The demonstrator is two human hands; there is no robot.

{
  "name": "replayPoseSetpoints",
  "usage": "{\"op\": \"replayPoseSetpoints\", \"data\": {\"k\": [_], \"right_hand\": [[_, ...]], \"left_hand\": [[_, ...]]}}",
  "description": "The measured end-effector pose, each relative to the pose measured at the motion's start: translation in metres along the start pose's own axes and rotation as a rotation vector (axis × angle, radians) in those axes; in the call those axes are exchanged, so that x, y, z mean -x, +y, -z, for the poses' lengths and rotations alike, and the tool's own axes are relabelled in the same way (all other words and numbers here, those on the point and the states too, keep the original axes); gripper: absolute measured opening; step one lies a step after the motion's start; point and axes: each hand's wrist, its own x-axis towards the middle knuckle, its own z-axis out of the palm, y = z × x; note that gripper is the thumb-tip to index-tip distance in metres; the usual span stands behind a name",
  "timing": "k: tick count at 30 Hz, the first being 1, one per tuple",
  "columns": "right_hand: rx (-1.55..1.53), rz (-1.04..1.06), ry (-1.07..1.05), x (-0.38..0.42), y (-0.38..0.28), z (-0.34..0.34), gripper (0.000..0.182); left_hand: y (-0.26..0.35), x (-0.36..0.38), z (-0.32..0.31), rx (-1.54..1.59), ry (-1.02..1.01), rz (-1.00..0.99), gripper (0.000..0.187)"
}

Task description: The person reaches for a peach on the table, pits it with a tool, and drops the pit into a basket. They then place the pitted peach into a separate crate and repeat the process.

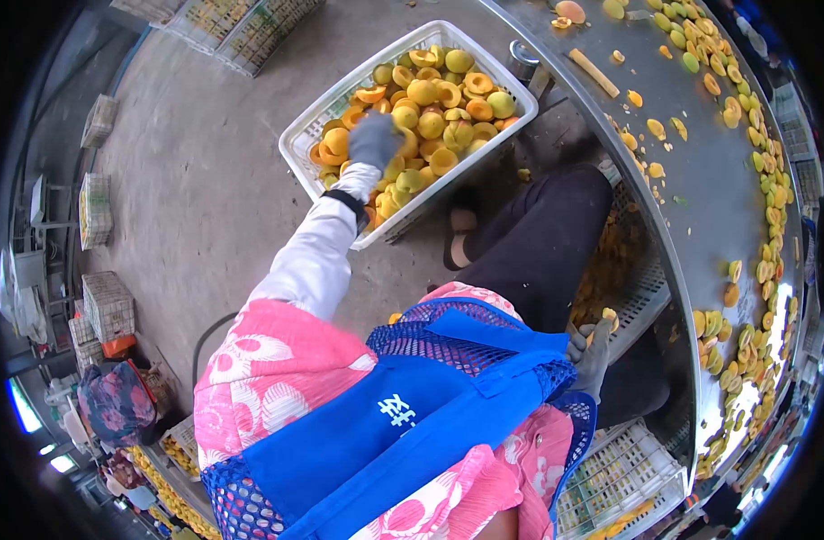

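My left hand [374,141], in a grey glove, is over the left part of a white plastic crate [412,214] full of halved yellow-orange fruit [432,124]. Motion blurs its fingers, so whether they hold a fruit half cannot be made out. Beside my lap, my right hand [592,355], also gloved in grey, has its fingers closed around a small yellow fruit piece [610,317]. Below that hand's fingertips, a second crate [641,310] with fruit inside stands partly under the metal table.
A metal table [668,193] curves along the right, with fruit halves lined along its far side and a wooden stick [594,73] on it. White crates [610,477] stand at the lower right, others [108,304] at the left. Another person [115,405] is at the lower left.
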Motion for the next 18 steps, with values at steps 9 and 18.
{"op": "replayPoseSetpoints", "data": {"k": [9,18], "right_hand": [[-0.226,0.012,-0.199,-0.019,0.015,0.027,0.051],[-0.402,0.186,-0.431,0.010,-0.041,0.027,0.053]], "left_hand": [[-0.079,-0.019,-0.108,-0.108,-0.229,-0.117,0.028],[0.167,-0.019,0.058,0.612,0.310,-0.742,0.028]]}}
